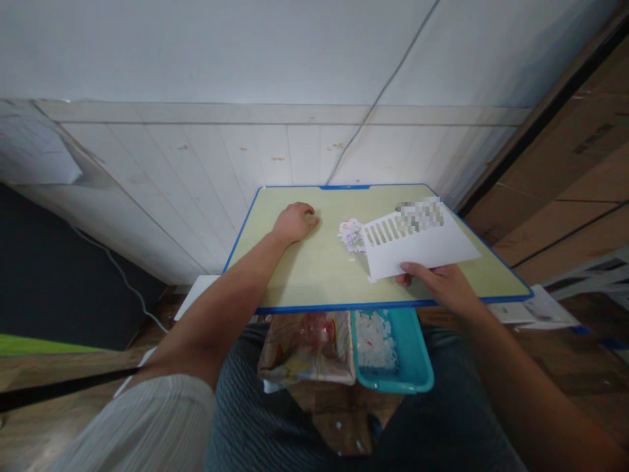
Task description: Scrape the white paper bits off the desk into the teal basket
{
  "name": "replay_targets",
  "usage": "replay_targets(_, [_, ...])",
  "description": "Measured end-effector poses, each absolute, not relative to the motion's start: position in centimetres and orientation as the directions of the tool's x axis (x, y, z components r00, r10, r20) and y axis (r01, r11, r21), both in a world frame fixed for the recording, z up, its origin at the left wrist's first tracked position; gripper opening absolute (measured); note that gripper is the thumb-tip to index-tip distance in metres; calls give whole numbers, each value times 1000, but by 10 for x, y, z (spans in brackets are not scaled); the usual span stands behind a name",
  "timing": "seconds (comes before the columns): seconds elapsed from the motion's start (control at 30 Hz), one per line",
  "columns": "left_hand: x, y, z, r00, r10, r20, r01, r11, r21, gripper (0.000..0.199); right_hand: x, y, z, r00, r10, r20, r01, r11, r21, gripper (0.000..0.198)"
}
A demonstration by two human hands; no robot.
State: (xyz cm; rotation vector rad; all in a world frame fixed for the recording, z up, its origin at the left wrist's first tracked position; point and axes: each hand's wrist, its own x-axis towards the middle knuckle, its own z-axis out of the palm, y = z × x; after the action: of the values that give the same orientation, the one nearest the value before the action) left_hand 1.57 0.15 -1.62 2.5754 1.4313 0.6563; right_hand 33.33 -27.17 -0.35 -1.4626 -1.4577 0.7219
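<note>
My right hand [437, 280] grips the lower edge of a white sheet of paper [417, 255], thumb on top and fingers underneath. A row of long slots is cut out of the sheet, and its upper right part is blurred out. To the left of the sheet, partly under its edge, lies a small pile of paper pieces [350, 235] on the pale yellow table [304, 275] with a blue rim. Left of that pile, my left hand [296, 221] rests on the tabletop, fingers loosely curled. A gap shows between thumb and forefinger, with nothing visible in it.
Below the table's front edge, a turquoise basket [417, 357] holds many white paper pieces [376, 341]. Beside it sits a patterned, plastic-covered container [307, 347]. A white panelled wall [246, 151] rises behind the table, and cardboard boxes [565, 177] stand at the right.
</note>
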Motion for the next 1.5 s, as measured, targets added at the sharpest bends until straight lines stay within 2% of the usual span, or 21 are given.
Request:
replay_targets(0.23, [14, 1, -14, 464, 828, 315, 769, -553, 321, 42, 335, -272, -7, 126, 970, 208, 446, 132, -885, 60])
replay_targets(0.4, [14, -1, -14, 454, 834, 313, 775, -543, 322, 40, 333, -272, -3, 131, 972, 195, 394, 130, -910, 58])
replay_targets(0.7, [12, -2, -14, 456, 833, 313, 783, -542, 304, 40, 335, -271, -5, 99, 978, 181, 469, 115, -876, 65])
replay_targets(1.2, [13, -8, -10, 445, 840, 311, 785, -533, 315, 38, 335, -272, -8, 131, 976, 172, 458, 94, -884, 51])
replay_targets(1.5, [13, -9, -8, 458, 835, 304, 787, -540, 297, 41, 334, -272, -3, 94, 985, 145, 459, 86, -884, 54])
